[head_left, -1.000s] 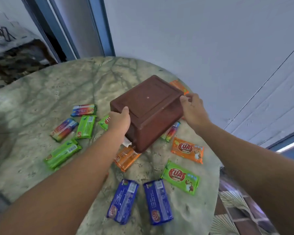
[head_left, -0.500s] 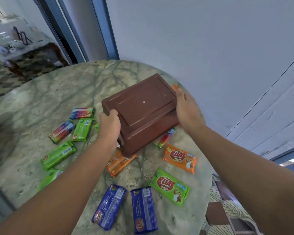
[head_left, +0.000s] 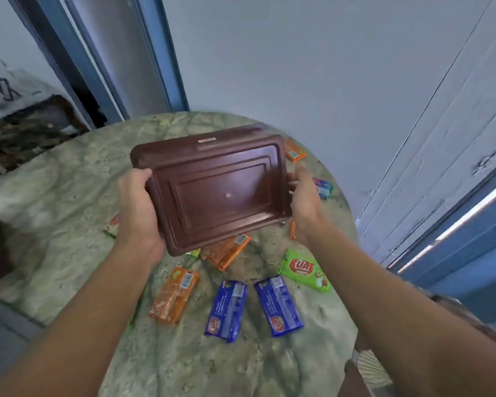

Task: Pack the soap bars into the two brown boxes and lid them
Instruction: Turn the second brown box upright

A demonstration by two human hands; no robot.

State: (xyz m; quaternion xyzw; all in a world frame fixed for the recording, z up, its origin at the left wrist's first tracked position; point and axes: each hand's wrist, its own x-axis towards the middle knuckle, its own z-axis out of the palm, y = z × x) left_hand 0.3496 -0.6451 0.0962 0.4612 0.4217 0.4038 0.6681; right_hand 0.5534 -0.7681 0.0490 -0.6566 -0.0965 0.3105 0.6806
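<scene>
Two hands: both carry one brown box (head_left: 218, 193) above the counter (head_left: 69, 179), tilted, open side away from camera.
Risk: tilted box could slip, since the grip is on its edges only.
Left hand (head_left: 138, 207): fingers curled round the left rim.
Right hand (head_left: 304, 202): clasps the right rim.
Soap bars (head_left: 226, 309): scattered loose on the counter, near and right; none packed.
Second box: not seen.

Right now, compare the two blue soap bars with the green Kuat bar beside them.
The two blue soap bars are long and narrow; the green Kuat bar looks shorter and wider. The blue ones show barcode stickers and small logos at their near ends; the green one shows a big red logo. The blue pair lie side by side, the green one alone. All lie flat on the marble table, still wrapped and unpacked.
</scene>
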